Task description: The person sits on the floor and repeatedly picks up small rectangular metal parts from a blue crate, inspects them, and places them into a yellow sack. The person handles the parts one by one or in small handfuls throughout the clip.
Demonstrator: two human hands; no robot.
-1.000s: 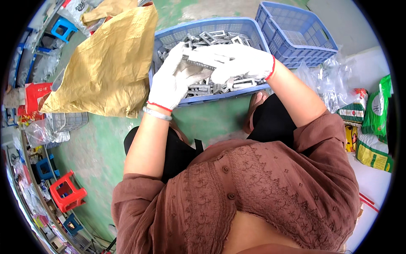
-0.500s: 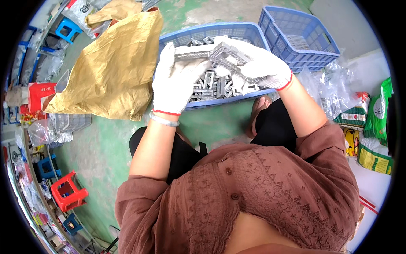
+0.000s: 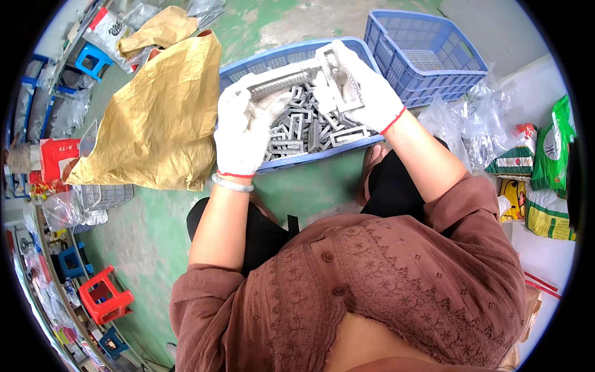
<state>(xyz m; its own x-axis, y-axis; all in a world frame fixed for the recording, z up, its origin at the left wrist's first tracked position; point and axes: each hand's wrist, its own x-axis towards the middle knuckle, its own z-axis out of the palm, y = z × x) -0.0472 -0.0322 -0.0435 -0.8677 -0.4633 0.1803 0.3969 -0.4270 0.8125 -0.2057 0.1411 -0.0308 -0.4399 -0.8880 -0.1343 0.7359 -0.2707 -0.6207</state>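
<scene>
Both my hands wear white knit gloves with red cuffs. My left hand (image 3: 240, 133) is closed on the near-left end of a long grey metal frame (image 3: 282, 79), which slants up to the right. A second frame, a grey rectangular metal frame (image 3: 342, 84) with an open middle, is gripped by my right hand (image 3: 370, 93), its long side pointing toward me. The upper ends of the two frames meet or overlap; whether they touch I cannot tell. Below my hands, a blue plastic crate (image 3: 313, 160) holds a heap of similar small metal frames (image 3: 297, 130).
Another blue crate (image 3: 427, 77) stands at the far right, with clear plastic bags (image 3: 471, 130) and filled sacks (image 3: 551, 155) nearer me. A tan woven sack (image 3: 155, 118) lies against the left of the full crate. A red stool (image 3: 105, 294) and shelves stand farther left.
The frame in my right hand has turned from slanting sideways to standing more lengthwise, its open middle facing up. My left fingers have curled in more around their frame.
</scene>
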